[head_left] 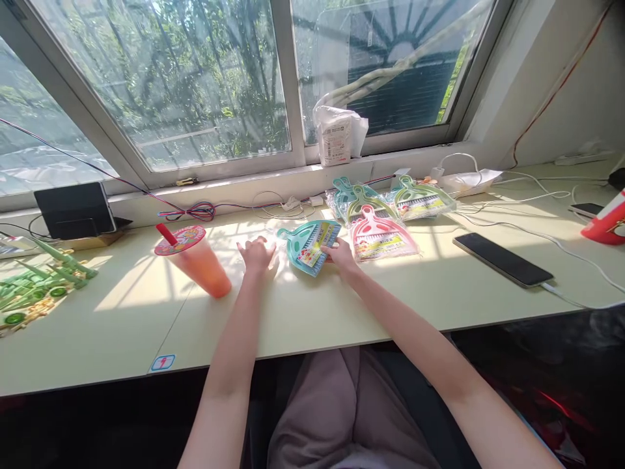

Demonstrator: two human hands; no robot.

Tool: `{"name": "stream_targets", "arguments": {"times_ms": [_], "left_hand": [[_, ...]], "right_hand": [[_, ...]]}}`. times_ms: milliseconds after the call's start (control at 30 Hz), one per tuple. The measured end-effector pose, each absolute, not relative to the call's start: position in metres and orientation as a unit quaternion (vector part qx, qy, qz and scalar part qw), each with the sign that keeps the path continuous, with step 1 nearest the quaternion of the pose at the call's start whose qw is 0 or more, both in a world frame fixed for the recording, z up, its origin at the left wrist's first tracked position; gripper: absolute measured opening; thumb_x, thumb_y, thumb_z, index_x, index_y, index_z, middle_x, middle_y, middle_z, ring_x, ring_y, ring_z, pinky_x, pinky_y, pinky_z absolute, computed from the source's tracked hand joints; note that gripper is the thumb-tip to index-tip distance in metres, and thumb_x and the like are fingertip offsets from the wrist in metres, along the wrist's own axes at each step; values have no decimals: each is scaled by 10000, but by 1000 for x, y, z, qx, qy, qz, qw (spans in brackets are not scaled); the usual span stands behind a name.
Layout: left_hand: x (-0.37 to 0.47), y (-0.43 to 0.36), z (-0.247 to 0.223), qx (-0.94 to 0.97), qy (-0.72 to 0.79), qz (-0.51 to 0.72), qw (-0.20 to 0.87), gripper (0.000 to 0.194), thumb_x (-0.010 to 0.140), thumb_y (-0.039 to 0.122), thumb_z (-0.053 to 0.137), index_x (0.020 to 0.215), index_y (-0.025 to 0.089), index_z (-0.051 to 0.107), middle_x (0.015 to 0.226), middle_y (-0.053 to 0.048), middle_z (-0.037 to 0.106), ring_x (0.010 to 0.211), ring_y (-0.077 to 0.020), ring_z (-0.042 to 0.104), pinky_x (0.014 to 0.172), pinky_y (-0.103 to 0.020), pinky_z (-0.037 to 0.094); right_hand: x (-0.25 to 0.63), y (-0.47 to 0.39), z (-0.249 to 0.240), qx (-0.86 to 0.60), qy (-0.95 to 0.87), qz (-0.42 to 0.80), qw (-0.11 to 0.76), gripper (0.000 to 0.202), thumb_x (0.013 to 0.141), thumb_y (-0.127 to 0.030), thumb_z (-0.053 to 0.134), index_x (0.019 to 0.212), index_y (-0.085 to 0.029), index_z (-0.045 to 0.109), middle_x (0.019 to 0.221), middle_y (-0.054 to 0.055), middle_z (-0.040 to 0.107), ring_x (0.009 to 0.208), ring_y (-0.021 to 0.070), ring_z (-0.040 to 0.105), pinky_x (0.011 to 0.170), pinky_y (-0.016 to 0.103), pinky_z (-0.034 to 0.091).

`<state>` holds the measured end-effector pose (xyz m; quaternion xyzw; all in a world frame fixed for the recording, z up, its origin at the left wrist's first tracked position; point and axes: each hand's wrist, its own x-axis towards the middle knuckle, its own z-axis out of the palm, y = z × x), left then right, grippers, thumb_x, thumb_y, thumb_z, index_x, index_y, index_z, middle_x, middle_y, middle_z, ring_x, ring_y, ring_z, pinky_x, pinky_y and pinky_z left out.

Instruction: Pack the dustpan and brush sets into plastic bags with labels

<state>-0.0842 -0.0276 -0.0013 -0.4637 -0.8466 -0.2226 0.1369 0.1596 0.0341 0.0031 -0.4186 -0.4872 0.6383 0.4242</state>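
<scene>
Desk, black phone's (502,258) charging-cable (573,299) end cropped.

Cup (202,264) left of dustpans (375,231)

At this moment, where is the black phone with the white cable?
The phone lies on the table's right side, right of the pink dustpan set.

We cannot see the right hand's (343,254) fingertips under the blue-green dustpan pack (305,246), nor read its small label. Glare blurs the left hand's (258,255) fingers for us. The pink pack (378,234) partly hides those behind; the right edge cuts our view of the red-and-white container (605,225).
</scene>
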Motion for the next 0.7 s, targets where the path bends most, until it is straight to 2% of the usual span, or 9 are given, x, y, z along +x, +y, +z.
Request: {"name": "stream_targets", "arguments": {"times_ms": [100, 200, 267, 400, 533, 633, 700], "left_hand": [[-83, -28, -3, -494, -829, -248, 86, 188, 785, 365, 679, 898, 220, 711, 1041, -155, 711, 1087, -362, 610, 1118, -560, 303], [-84, -29, -2, -480, -824, -294, 62, 79, 785, 267, 653, 806, 216, 710, 980, -155, 718, 1049, -361, 630, 1010, -509, 414], [-83, -29, 0, -463, -824, -321, 62, 136, 827, 238, 591, 865, 215, 719, 966, -145, 728, 1021, -348, 641, 947, -481, 450], [-75, -31, 9, -438, -826, -342, 90, 290, 931, 241, 457, 1082, 205, 702, 1043, -146, 734, 999, -337, 661, 902, -450, 459], [-61, -33, 16, -465, -796, -371, 109, 330, 978, 266, 408, 1149, 209, 685, 1111, -150, 719, 1066, -335, 654, 922, -436, 456], [-50, -34, 19, -532, -745, -388, 106, 321, 993, 313, 417, 1120, 230, 699, 1171, -138, 702, 1163, -330, 609, 1022, -467, 422], [-39, -35, 21, -581, -701, -401, 100, 303, 997, 318, 427, 1096, 259, 707, 1214, -109, 690, 1246, -303, 564, 1145, -486, 325]], "right_hand": [[158, 37, -3, -420, -482, 641, 424, 252, 760, -75, 717, 945, -186, 586, 771, 24, 736, 649, 192, 721, 665, 373, 655], [157, 41, -10, -424, -480, 640, 426, 251, 735, -83, 729, 912, -195, 592, 754, 20, 729, 646, 197, 718, 658, 380, 652], [157, 44, -13, -421, -480, 641, 426, 254, 725, -91, 735, 909, -200, 598, 758, 18, 728, 668, 199, 722, 663, 376, 652], [157, 43, -12, -404, -481, 650, 428, 255, 735, -99, 732, 928, -202, 601, 770, 20, 731, 688, 202, 727, 670, 370, 652], [156, 36, -4, -361, -485, 675, 424, 238, 777, -102, 710, 962, -190, 591, 789, 28, 742, 694, 199, 734, 707, 382, 657], [156, 33, 1, -343, -484, 673, 441, 269, 770, -121, 743, 970, -190, 577, 786, 24, 744, 696, 198, 735, 734, 410, 662], [156, 33, 3, -334, -484, 666, 458, 295, 760, -147, 773, 969, -192, 570, 803, 28, 748, 725, 205, 740, 758, 430, 663]]}}
